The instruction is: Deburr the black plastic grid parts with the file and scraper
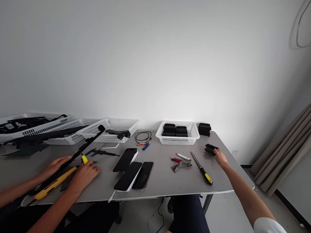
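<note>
At the right end of the table, my right hand (220, 157) has its fingers closed on the near end of a black ribbed piece (211, 149), which rests on the tabletop. Behind it stands a stack of similar black ribbed pieces (204, 129). More of them fill much of a white perforated basket (178, 140) by the wall. To the left of my right hand lies a flat file (201, 169) with a black and yellow handle. My left hand does not show; a sliver of skin at the bottom edge is too small to identify.
Three phones (143, 175) lie mid-table, near a marker (183, 157), a grey cloth (181, 165), lighters (146, 146) and a coiled cable (143, 137). At left, a co-worker's hands (84, 174) handle a long black part beside a yellow tool (55, 183); white baskets (116, 123) stand behind.
</note>
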